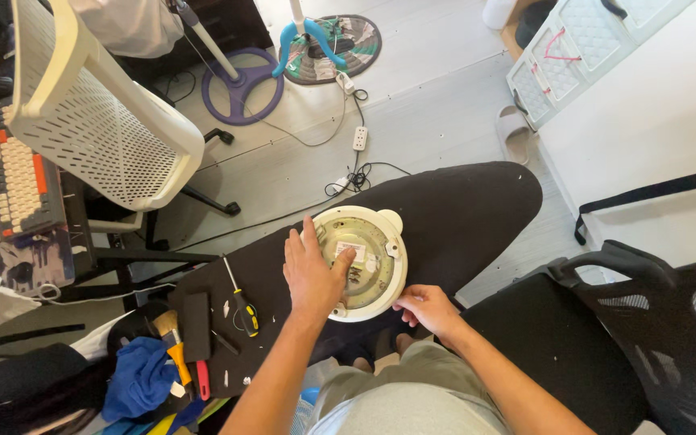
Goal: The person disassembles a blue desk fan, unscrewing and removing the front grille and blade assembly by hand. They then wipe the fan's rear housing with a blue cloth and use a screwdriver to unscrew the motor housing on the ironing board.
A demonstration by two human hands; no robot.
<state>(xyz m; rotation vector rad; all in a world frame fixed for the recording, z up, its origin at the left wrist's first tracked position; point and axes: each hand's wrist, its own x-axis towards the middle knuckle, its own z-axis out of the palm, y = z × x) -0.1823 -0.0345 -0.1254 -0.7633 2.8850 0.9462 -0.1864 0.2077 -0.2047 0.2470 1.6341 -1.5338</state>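
Cream round appliance base (376, 242): left hand (312, 274) atop, right hand (428, 308) at rim.

left hand (312, 274) flat on round cream appliance base (362, 262), right hand (426, 308) at its rim, screwdriver (241, 300) beside

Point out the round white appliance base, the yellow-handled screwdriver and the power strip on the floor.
round white appliance base (376, 278): head view, on its lower inner face.
yellow-handled screwdriver (245, 310): head view, on the yellow and black handle.
power strip (359, 138): head view, on the middle of its white body.
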